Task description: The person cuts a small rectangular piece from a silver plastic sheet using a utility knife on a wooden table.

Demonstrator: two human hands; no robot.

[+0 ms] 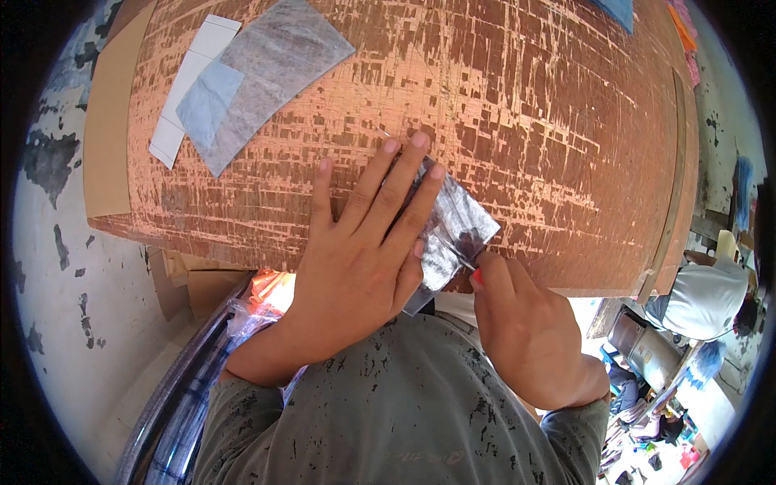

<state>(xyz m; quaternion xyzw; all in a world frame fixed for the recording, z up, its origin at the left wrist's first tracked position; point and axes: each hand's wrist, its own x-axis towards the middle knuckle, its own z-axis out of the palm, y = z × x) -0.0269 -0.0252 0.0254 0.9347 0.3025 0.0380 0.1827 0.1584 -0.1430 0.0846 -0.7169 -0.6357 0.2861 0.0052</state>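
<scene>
My left hand lies flat with its fingers spread, pressing on a small shiny sheet of clear plastic film near the table's front edge. Part of the sheet is hidden under the palm and fingers. Just to the right, my right hand is closed round a red-handled tool with a thin metal end. That end rests on or just over the lower right part of the film; most of the handle is hidden in the fist, so its exact kind does not show.
The brown wooden table top is heavily scored. At its far left lie a larger translucent sheet, a bluish piece and a white strip. Beside my left arm stand rolls of shiny film. Another person is at the right.
</scene>
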